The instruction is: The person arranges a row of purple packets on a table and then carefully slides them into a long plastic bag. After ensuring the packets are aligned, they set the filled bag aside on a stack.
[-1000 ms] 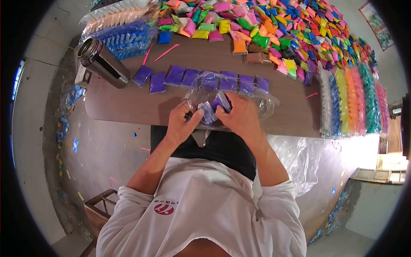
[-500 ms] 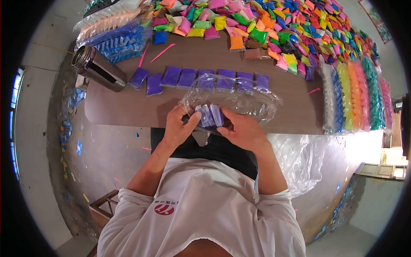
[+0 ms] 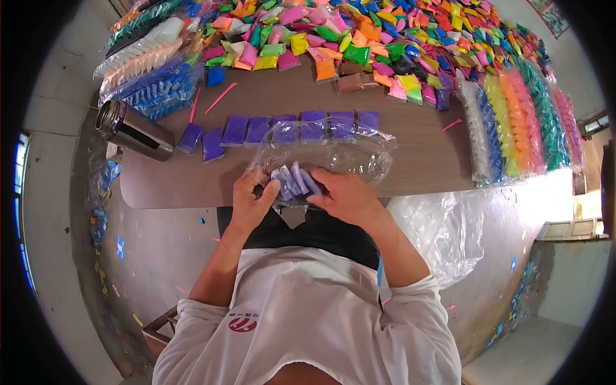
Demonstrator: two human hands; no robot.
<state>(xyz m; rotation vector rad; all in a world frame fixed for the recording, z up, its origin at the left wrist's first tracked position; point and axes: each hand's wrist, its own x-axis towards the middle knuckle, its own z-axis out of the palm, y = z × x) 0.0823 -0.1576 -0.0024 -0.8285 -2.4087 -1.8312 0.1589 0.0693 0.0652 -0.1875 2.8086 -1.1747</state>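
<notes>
At the front edge of the table, several small purple packets [image 3: 294, 181] stand on edge, packed side by side between my two hands. My left hand [image 3: 254, 202] is closed on their left side, thumb pressed against the nearest packet. From the right, my right hand [image 3: 344, 197] grips the packets with its fingers curled behind and thumb in front. A clear plastic bag [image 3: 362, 159] spreads around and behind the packets, its mouth near my hands. Beyond it lies a row of flat purple packets [image 3: 258, 131], some seen through the film.
A steel flask [image 3: 138, 131] leans at the left. Bagged stacks of blue packets [image 3: 160, 93] lie behind it. A large heap of coloured packets [image 3: 378, 48] covers the back. Bagged coloured stacks [image 3: 513, 128] line the right edge. Clear plastic [image 3: 436, 237] hangs below the table.
The view has shifted, so the table's contents appear further left. The packets between my hands lean and fan apart more at the right. The row behind looks the same.
</notes>
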